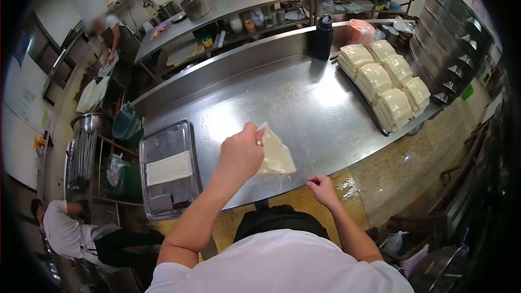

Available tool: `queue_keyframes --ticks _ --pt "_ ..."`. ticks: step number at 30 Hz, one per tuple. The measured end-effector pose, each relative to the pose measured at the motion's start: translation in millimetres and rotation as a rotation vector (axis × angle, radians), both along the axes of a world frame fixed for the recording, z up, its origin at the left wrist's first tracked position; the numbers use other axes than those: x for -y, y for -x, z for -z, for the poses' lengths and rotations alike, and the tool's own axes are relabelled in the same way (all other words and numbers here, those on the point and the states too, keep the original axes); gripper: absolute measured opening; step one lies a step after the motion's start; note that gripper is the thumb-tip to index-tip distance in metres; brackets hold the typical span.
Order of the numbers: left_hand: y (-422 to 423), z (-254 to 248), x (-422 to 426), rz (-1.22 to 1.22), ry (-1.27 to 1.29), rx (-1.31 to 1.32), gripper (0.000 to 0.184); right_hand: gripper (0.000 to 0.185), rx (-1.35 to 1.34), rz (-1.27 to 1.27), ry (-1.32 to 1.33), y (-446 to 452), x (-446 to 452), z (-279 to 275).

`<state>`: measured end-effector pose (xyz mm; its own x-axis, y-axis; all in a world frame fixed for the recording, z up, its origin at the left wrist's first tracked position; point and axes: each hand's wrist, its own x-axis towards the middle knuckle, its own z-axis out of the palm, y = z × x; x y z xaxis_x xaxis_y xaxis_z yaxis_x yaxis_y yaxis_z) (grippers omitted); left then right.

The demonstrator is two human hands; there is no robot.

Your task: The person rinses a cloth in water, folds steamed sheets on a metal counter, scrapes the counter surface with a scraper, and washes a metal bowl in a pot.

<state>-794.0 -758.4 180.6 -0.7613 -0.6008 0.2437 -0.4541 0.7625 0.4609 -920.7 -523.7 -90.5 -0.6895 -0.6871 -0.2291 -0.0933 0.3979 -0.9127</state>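
Pinching the upper end of the pale, thin sheets (278,156), the left hand (242,149) is holding them by one corner while the rest is hanging or resting just right of it, near the middle of the near side of the steel table (282,95). Whether the lower edge is touching the steel, and how many layers there are, I cannot tell. The right hand (322,189) is hovering at about five o'clock from the sheets, just off the table's near edge, its fingers curling in and the thumb meeting them; nothing is showing between them.

The likeliest trouble is lying in that one-corner grip: the soft layers could be stretching, tearing or slipping apart, as only one end is getting support. The sheets are also sitting close to the near edge, so a sideways swing could be letting a corner fold over or droop past it.

At nine o'clock, the steel tray (165,141) is carrying a pale strip (169,169) and, at its near end, a broad blade (161,202); the left forearm is passing close to its rim. At two o'clock, the dark tray (374,117) is holding the stacked squares (373,80), one corner reaching near the table's edge. Room for moving is opening toward twelve and one o'clock, with the dark bottle (323,38) standing at the far side.
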Motion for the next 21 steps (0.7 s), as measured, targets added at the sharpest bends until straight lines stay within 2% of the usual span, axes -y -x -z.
queue_keyframes --ticks 4,5,8,11,14,17,21 --pt "25.8 -27.1 -19.4 0.088 0.037 0.001 0.018 0.017 0.323 0.149 0.177 13.1 23.5 16.4" --pt "28.4 -33.5 -22.6 0.106 0.043 -0.007 0.019 0.026 0.44 0.153 0.178 18.2 28.9 18.2" --pt "24.0 -53.7 -23.6 0.128 0.033 -0.053 0.02 0.042 0.809 0.209 0.45 22.0 50.2 20.2" --pt "3.0 -69.9 -10.5 0.107 -0.029 -0.101 0.022 0.049 1.195 0.052 0.697 14.9 68.9 -8.4" --pt "-38.5 -70.2 19.3 0.01 -0.148 -0.098 0.023 0.046 1.428 -0.153 0.862 -3.9 86.1 -12.1" --pt "-95.1 -48.0 61.0 -0.145 -0.301 -0.073 0.022 0.045 1.334 -0.193 0.738 -26.8 105.0 -2.9" --pt "-195.6 47.6 136.9 -0.384 -0.401 -0.056 0.026 0.037 1.159 -0.165 0.423 -77.3 140.6 -35.1"
